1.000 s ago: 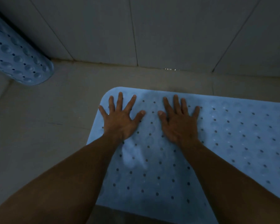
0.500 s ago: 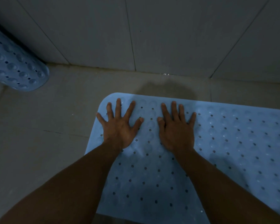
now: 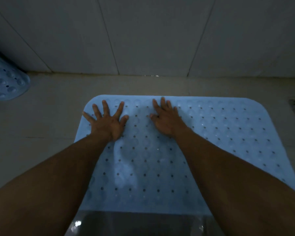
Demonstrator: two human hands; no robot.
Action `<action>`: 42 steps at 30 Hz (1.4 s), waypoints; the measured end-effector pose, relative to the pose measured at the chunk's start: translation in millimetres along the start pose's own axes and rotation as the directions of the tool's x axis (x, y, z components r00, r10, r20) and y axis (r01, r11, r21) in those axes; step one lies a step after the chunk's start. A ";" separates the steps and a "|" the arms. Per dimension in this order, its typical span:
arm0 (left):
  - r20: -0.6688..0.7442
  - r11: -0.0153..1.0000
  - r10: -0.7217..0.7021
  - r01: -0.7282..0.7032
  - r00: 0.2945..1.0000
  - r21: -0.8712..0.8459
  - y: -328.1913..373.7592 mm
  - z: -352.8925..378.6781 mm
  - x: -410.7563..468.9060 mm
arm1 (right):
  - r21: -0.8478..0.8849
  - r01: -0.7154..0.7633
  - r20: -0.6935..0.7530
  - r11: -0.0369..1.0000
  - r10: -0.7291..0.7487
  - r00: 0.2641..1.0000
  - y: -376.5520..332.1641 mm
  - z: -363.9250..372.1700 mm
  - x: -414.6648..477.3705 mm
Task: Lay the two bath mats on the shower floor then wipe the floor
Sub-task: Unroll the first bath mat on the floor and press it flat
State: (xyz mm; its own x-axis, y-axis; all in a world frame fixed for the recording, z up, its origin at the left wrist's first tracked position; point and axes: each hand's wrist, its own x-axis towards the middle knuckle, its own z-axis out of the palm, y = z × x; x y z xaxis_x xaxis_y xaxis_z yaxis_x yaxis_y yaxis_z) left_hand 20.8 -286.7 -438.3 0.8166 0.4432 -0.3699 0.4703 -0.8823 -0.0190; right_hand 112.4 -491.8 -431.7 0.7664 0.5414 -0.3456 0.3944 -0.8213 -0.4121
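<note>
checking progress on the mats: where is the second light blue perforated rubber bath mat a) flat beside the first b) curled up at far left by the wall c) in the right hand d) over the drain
b: the second light blue perforated rubber bath mat lies curled at the left edge near the wall.

On my feed, the left forearm [image 3: 58,176] and the right forearm [image 3: 228,167] are both bare from the wrist to the frame's edge. The left hand [image 3: 107,123] and the right hand [image 3: 165,120] are bare too, with long, slim fingers [image 3: 106,108]. Dim light blurs the nails.
</note>
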 end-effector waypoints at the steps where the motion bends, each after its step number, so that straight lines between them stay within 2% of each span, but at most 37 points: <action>1: -0.021 1.000 0.005 -0.005 1.000 0.020 8.6 -3.1 -4.1 | 0.029 0.007 -0.024 1.000 -0.006 1.000 9.6 -8.4 -8.2; 4: -0.150 0.997 0.074 -0.076 0.986 -0.010 48.1 -4.8 -20.5 | -0.027 -0.015 -0.126 1.000 0.011 0.992 49.8 -30.2 -37.6; 7: -0.234 0.981 0.166 -0.184 0.958 -0.056 104.6 3.1 -33.9 | -0.114 -0.150 -0.154 0.982 0.132 0.979 103.6 -50.4 -63.3; 11: -0.169 0.958 0.262 -0.277 0.950 -0.069 183.6 15.0 -45.6 | -0.241 -0.301 -0.152 0.923 0.270 0.951 171.5 -62.9 -89.8; 15: -0.077 0.971 0.164 -0.175 0.983 -0.165 231.4 27.5 -55.3 | -0.185 -0.349 -0.215 0.919 0.308 0.927 211.7 -46.9 -104.2; 21: -0.076 0.987 0.115 -0.123 0.990 -0.101 238.6 28.1 -55.7 | -0.206 -0.308 -0.254 0.929 0.253 0.934 219.8 -39.8 -100.1; 26: -0.046 0.992 0.119 -0.120 0.992 -0.038 241.8 26.7 -51.5 | -0.217 -0.289 -0.204 0.933 0.246 0.948 223.6 -40.3 -94.7; 36: -0.102 0.991 0.124 -0.128 0.987 -0.029 243.7 29.0 -49.1 | -0.201 -0.273 -0.225 0.941 0.227 0.948 227.9 -40.6 -94.2; 42: -0.082 0.994 0.107 -0.110 0.991 -0.029 244.2 29.8 -49.6 | -0.207 -0.283 -0.243 0.936 0.231 0.942 228.8 -38.1 -93.9</action>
State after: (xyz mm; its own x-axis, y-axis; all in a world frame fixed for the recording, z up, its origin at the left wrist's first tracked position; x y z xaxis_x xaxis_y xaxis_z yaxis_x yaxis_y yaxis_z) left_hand 85.2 -528.8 -452.4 0.8869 0.3576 -0.2923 0.3873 -0.9207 0.0488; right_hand 149.9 -737.4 -461.4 0.9365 0.2765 -0.2155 0.2572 -0.9597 -0.1135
